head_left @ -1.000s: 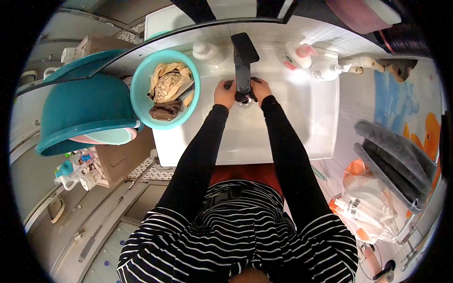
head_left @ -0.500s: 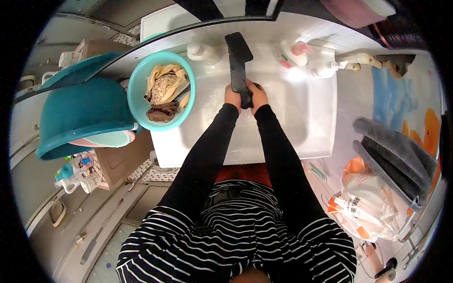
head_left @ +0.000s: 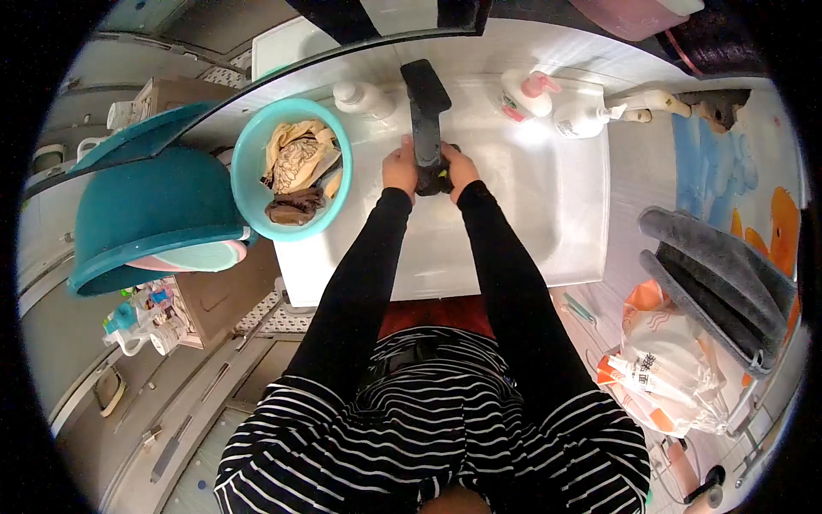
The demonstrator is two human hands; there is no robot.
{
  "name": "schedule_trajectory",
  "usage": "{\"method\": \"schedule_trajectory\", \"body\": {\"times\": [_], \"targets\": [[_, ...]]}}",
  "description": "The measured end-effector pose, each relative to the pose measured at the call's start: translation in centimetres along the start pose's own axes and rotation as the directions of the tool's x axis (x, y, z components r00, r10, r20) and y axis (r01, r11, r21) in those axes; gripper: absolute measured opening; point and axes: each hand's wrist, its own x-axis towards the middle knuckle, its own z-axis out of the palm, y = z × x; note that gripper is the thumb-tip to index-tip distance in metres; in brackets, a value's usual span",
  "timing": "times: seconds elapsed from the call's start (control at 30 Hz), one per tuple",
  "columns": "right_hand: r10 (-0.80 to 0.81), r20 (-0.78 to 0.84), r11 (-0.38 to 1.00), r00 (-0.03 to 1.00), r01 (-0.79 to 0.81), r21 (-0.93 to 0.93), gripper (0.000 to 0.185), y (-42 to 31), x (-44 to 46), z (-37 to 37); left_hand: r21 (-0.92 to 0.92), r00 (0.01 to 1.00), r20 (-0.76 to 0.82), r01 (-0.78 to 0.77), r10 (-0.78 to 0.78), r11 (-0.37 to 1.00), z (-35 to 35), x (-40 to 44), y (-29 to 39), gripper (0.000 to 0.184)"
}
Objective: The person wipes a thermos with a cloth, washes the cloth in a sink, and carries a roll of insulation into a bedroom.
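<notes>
Below the black faucet (head_left: 425, 128), my left hand (head_left: 400, 170) and my right hand (head_left: 462, 170) grip a small dark cloth (head_left: 435, 183) from either side. A bit of yellow shows on the cloth; its exact kind cannot be made out. The faucet spout partly covers the cloth, and some fingers are hidden behind it. Both hands are over the white sink (head_left: 531, 223). To their left, a turquoise basin (head_left: 242, 184) holds a cream patterned cloth (head_left: 301, 158) and a brown cloth (head_left: 294, 207).
A white bottle (head_left: 361, 98) stands behind the sink bowl at left; pump bottles (head_left: 527, 94) (head_left: 586, 118) stand at right. A large teal tub (head_left: 154, 214) is further left. Grey slippers (head_left: 719, 265) and a plastic bag (head_left: 672, 368) are on the right. A mirror edge (head_left: 282, 68) crosses above.
My hands have moved apart slightly, and the dark cloth between them is spread wider, with yellow now showing on it. The view has shifted a little.
</notes>
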Motion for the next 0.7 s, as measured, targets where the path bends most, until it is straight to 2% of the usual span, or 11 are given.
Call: {"method": "schedule_trajectory", "body": {"times": [0.07,0.1,0.13,0.17,0.2,0.23,0.33,0.47,0.57,0.67,0.7], "targets": [[0.069,0.144,0.979,0.987,-0.095,0.182,0.032,-0.2,0.5,-1.0,-0.152,0.997,0.059,0.057,-0.049,0.987,-1.2,-1.3,1.6,0.044],[0.107,0.254,0.980,0.961,-0.145,0.135,0.032,-0.5,0.5,-2.2,-0.226,0.994,0.094,0.073,-0.053,0.971,-1.8,-1.7,1.8,0.040],[0.119,0.277,0.978,0.953,-0.161,0.131,0.034,-0.6,0.6,-3.2,-0.298,0.990,0.131,0.092,-0.055,0.950,-2.3,-1.7,1.7,0.038],[0.131,0.300,0.976,0.945,-0.175,0.126,0.036,-0.7,0.7,-4.1,-0.310,0.959,0.259,0.194,-0.114,0.931,-3.4,-1.4,1.7,0.037],[0.142,0.323,0.974,0.936,-0.189,0.121,0.038,-1.1,0.3,-3.9,-0.284,0.953,0.276,0.203,-0.122,0.937,-3.6,-1.6,2.1,0.037],[0.156,0.235,0.968,0.959,-0.196,0.155,0.043,-1.2,-0.3,-3.9,-0.258,0.947,0.293,0.211,-0.132,0.943,-3.7,-1.8,2.4,0.037],[0.071,0.108,0.993,0.992,-0.081,0.087,0.047,-1.3,-2.0,-3.2,-0.215,0.941,0.297,0.233,-0.163,0.948,-3.6,-1.8,2.7,0.048],[0.052,0.141,0.979,0.989,-0.078,0.190,0.051,-0.5,-1.2,-2.5,-0.269,0.967,0.231,0.167,-0.105,0.948,-3.3,-2.0,2.5,0.055],[0.055,0.174,0.962,0.983,-0.098,0.254,0.045,0.0,-1.0,-0.8,-0.450,0.967,0.202,0.233,-0.156,0.862,-3.4,-4.2,4.6,0.049],[0.046,0.239,0.941,0.970,-0.122,0.316,0.035,2.8,1.4,0.2,-0.616,0.919,0.347,0.375,-0.189,0.693,-3.3,-5.6,5.7,0.039],[0.064,0.258,0.945,0.964,-0.142,0.296,0.033,2.8,1.3,1.0,-0.610,0.926,0.320,0.364,-0.201,0.704,-3.2,-5.5,5.4,0.034]]}}
